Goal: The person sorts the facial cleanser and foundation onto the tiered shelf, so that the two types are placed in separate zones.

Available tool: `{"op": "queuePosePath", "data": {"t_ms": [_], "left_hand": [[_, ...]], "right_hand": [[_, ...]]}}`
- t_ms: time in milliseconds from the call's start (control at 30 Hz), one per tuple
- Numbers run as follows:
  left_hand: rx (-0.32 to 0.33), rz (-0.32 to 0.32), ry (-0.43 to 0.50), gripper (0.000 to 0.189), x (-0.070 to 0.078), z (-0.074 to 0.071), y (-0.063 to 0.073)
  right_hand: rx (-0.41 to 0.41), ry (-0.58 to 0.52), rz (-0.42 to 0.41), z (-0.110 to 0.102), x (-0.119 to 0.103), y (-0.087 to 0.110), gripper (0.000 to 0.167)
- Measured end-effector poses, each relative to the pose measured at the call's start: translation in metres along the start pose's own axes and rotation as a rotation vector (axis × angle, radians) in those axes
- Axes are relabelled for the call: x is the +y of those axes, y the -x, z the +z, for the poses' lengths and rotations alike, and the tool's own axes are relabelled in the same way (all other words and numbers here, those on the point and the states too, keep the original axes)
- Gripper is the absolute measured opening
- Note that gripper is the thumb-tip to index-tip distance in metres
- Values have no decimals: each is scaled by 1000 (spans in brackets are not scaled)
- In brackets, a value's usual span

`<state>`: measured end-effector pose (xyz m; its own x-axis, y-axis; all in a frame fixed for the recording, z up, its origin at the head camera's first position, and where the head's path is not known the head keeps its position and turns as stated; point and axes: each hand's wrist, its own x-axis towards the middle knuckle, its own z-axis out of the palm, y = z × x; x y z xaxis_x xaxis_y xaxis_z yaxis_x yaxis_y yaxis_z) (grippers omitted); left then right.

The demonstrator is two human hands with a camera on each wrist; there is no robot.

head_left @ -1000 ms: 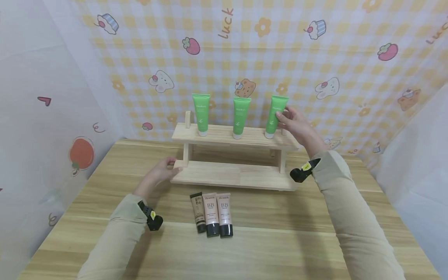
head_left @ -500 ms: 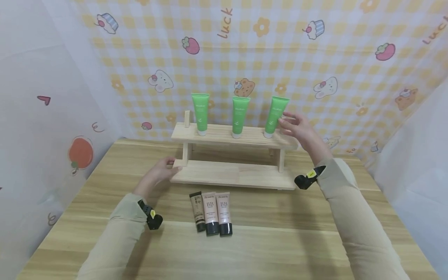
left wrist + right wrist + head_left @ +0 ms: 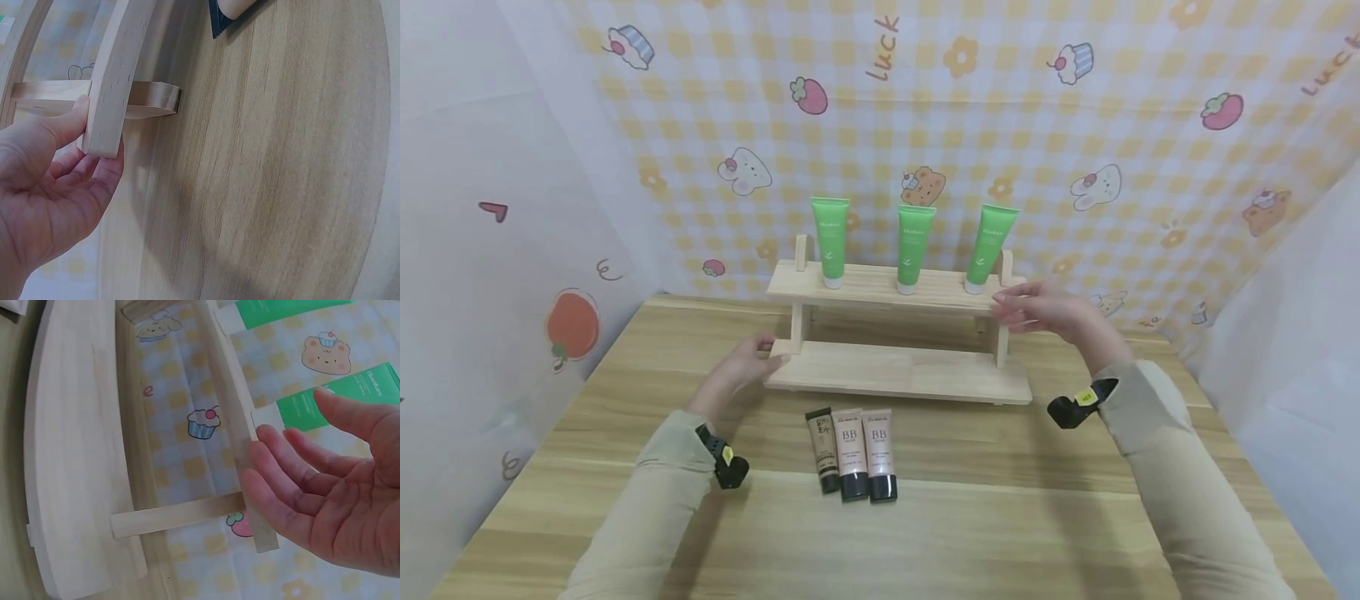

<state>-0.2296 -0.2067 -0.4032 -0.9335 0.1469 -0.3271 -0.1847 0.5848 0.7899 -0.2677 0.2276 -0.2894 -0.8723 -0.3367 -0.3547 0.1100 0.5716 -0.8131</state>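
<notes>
A two-tier wooden display shelf (image 3: 880,369) stands on the table. My left hand (image 3: 741,367) grips the left end of its lower board, thumb on top and fingers curled underneath, as the left wrist view shows. On the upper board stand three green squeeze tubes, white caps down: a left tube (image 3: 831,242), a middle tube (image 3: 914,248) and a right tube (image 3: 992,246), which leans a little rightward. My right hand (image 3: 1048,310) is at the upper board's right end, below the right tube, holding nothing; its fingers (image 3: 275,506) are loosely extended along the board's edge in the right wrist view.
Before the shelf, three cosmetic tubes lie side by side on the wooden table (image 3: 970,533): a narrow tan tube (image 3: 823,448) and two pink BB cream tubes, one in the middle (image 3: 852,450) and one at right (image 3: 879,450). A patterned cloth (image 3: 1000,125) hangs behind.
My right hand has let go of the right green tube and moved down and slightly right to the upper board's end. My left hand stays on the lower board.
</notes>
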Motion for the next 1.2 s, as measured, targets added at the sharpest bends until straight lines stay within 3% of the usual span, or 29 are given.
{"op": "queuePosePath", "data": {"t_ms": [433, 1200], "left_hand": [[9, -10, -8, 65, 1, -2, 1], [16, -25, -16, 65, 1, 1, -4]], "right_hand": [[-204, 96, 28, 48, 7, 5, 57], [-317, 142, 75, 119, 11, -1, 39]]}}
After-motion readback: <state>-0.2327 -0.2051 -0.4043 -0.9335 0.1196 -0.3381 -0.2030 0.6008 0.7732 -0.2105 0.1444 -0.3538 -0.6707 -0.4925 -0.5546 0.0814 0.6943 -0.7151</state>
